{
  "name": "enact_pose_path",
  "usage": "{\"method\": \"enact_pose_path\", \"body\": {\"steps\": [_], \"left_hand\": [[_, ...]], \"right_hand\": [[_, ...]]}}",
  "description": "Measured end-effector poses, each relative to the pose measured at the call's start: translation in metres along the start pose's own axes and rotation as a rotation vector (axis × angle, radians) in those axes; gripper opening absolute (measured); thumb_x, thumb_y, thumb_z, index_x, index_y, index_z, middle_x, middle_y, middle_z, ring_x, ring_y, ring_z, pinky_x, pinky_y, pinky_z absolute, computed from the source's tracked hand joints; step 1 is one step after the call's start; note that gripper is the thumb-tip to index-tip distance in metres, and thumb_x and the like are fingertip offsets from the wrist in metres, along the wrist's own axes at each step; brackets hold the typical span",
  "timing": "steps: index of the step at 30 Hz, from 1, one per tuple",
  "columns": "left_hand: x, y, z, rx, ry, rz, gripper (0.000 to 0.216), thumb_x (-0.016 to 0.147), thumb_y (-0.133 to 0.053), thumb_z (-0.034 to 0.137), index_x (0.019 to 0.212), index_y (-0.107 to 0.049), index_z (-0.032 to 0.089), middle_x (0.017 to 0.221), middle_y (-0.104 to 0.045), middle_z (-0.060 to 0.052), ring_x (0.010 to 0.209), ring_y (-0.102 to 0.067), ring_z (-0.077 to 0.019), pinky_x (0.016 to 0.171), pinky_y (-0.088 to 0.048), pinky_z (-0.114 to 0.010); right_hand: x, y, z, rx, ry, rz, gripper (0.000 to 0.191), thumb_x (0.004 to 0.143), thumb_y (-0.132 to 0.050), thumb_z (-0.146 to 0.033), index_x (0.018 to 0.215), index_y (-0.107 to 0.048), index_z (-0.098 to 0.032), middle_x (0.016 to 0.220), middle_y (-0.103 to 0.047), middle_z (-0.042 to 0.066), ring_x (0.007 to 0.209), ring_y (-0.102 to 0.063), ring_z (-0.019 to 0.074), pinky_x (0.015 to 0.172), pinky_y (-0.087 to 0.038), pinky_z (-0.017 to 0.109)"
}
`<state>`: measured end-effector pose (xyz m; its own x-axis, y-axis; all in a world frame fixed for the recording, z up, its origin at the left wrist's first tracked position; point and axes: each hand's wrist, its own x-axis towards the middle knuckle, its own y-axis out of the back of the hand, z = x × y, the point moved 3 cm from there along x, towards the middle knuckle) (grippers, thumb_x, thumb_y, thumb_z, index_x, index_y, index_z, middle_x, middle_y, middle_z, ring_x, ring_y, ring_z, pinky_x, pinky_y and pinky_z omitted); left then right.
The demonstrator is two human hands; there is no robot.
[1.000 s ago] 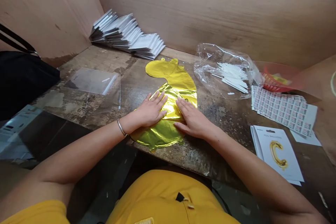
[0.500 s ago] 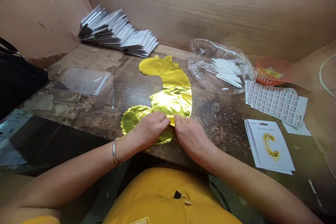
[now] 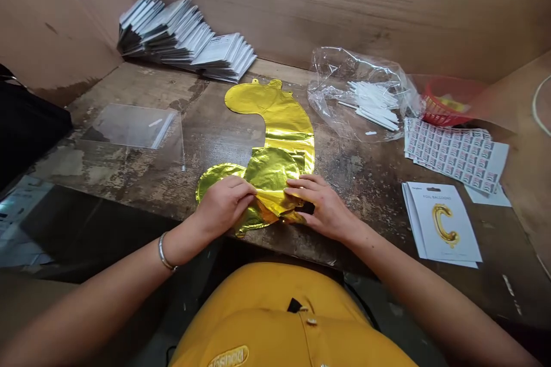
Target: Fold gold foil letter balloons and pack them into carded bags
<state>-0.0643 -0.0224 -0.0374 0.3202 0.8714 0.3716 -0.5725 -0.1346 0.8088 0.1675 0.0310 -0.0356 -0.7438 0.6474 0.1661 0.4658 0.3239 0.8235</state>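
A flat gold foil balloon (image 3: 289, 120) curves across the table in front of me. Part of it is folded over into a rounded flap (image 3: 272, 171) on its lower section. My left hand (image 3: 226, 203) pinches the foil at the flap's lower left, thumb against fingers. At the flap's right side my right hand (image 3: 322, 206) has its fingers and thumb apart, with the fingertips touching the foil edge and a dark gap between them. The foil beneath the flap is crumpled and partly hidden.
Stacked white packets (image 3: 185, 34) lean at the back left. A clear plastic sleeve (image 3: 129, 126) lies left. White sticks (image 3: 374, 106) lie in a clear bag, near a red basket (image 3: 437, 109). Sticker sheets (image 3: 451, 152) and balloon cards (image 3: 443, 223) lie at right.
A rounded foil flap now shows on top of the balloon's lower part. My hands have moved apart, the right one loosening its fingers. The view has shifted slightly.
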Motion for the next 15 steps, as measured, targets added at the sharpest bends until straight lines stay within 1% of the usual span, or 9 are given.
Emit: {"method": "enact_pose_path", "body": {"steps": [2,3,4,6,8,10,11,13,15], "left_hand": [[0.004,0.001,-0.001,0.009,0.071,0.003,0.014,0.092,-0.056,0.025,0.084,-0.066,0.019,0.08,-0.069,-0.004,0.077,-0.063,-0.0187,0.071,-0.05,-0.032],[0.006,0.001,-0.001,0.023,0.118,0.005,0.015,0.092,-0.056,0.027,0.083,-0.066,0.019,0.078,-0.069,-0.003,0.075,-0.063,-0.0187,0.069,-0.049,-0.031],[0.008,0.001,-0.002,0.036,0.173,0.006,0.015,0.091,-0.056,0.027,0.082,-0.065,0.019,0.078,-0.069,-0.003,0.073,-0.063,-0.0184,0.068,-0.048,-0.031],[0.012,0.002,-0.003,0.05,0.291,0.008,0.011,0.09,-0.056,0.028,0.086,-0.062,0.02,0.077,-0.07,-0.001,0.07,-0.065,-0.0176,0.064,-0.047,-0.029],[0.016,0.002,-0.003,0.058,0.37,0.001,0.009,0.089,-0.057,0.028,0.094,-0.059,0.02,0.076,-0.071,0.001,0.068,-0.066,-0.017,0.06,-0.045,-0.027],[0.021,0.002,-0.001,0.094,0.384,-0.025,0.011,0.089,-0.057,0.027,0.098,-0.058,0.021,0.075,-0.071,0.002,0.066,-0.067,-0.017,0.058,-0.044,-0.026],[0.023,0.002,-0.001,0.122,0.372,-0.054,0.01,0.089,-0.056,0.027,0.096,-0.059,0.022,0.075,-0.071,0.002,0.066,-0.066,-0.0173,0.058,-0.044,-0.026],[0.028,0.002,0.0,0.18,0.344,-0.137,0.008,0.089,-0.055,0.026,0.092,-0.062,0.023,0.078,-0.07,0.001,0.068,-0.066,-0.0185,0.059,-0.044,-0.028],[0.032,0.001,-0.002,0.238,0.323,-0.209,0.013,0.09,-0.052,0.024,0.091,-0.065,0.023,0.084,-0.07,-0.002,0.071,-0.066,-0.0206,0.062,-0.047,-0.031]], "right_hand": [[0.006,-0.001,-0.002,-0.003,-0.063,0.104,0.021,0.083,-0.066,-0.019,0.102,-0.072,-0.023,0.115,-0.071,0.005,0.11,-0.056,0.0241,0.096,-0.047,0.043],[0.009,0.0,-0.003,-0.005,-0.107,0.147,0.014,0.086,-0.063,-0.019,0.096,-0.073,-0.022,0.108,-0.073,0.005,0.104,-0.057,0.0232,0.092,-0.048,0.04],[0.012,0.0,-0.003,-0.016,-0.156,0.174,0.011,0.088,-0.061,-0.02,0.089,-0.072,-0.021,0.101,-0.073,0.005,0.099,-0.057,0.0228,0.088,-0.048,0.039],[0.018,0.0,-0.003,-0.082,-0.258,0.175,0.017,0.09,-0.057,-0.024,0.078,-0.068,-0.02,0.091,-0.072,0.006,0.091,-0.056,0.0227,0.082,-0.047,0.037],[0.023,-0.001,-0.004,-0.193,-0.344,0.14,0.023,0.091,-0.055,-0.026,0.071,-0.063,-0.019,0.086,-0.068,0.007,0.088,-0.054,0.0231,0.079,-0.045,0.037],[0.027,-0.002,-0.005,-0.306,-0.408,0.104,0.026,0.092,-0.054,-0.029,0.068,-0.06,-0.02,0.085,-0.064,0.008,0.088,-0.052,0.024,0.077,-0.043,0.036],[0.028,-0.003,-0.006,-0.347,-0.425,0.092,0.025,0.091,-0.054,-0.03,0.069,-0.06,-0.02,0.086,-0.063,0.008,0.09,-0.051,0.0247,0.077,-0.042,0.036],[0.03,-0.005,-0.007,-0.403,-0.439,0.073,0.024,0.091,-0.055,-0.031,0.071,-0.06,-0.02,0.087,-0.062,0.009,0.092,-0.05,0.026,0.076,-0.041,0.037],[0.032,-0.006,-0.009,-0.44,-0.443,0.058,0.023,0.09,-0.055,-0.032,0.071,-0.062,-0.02,0.087,-0.061,0.01,0.092,-0.049,0.0269,0.075,-0.041,0.038]]}}
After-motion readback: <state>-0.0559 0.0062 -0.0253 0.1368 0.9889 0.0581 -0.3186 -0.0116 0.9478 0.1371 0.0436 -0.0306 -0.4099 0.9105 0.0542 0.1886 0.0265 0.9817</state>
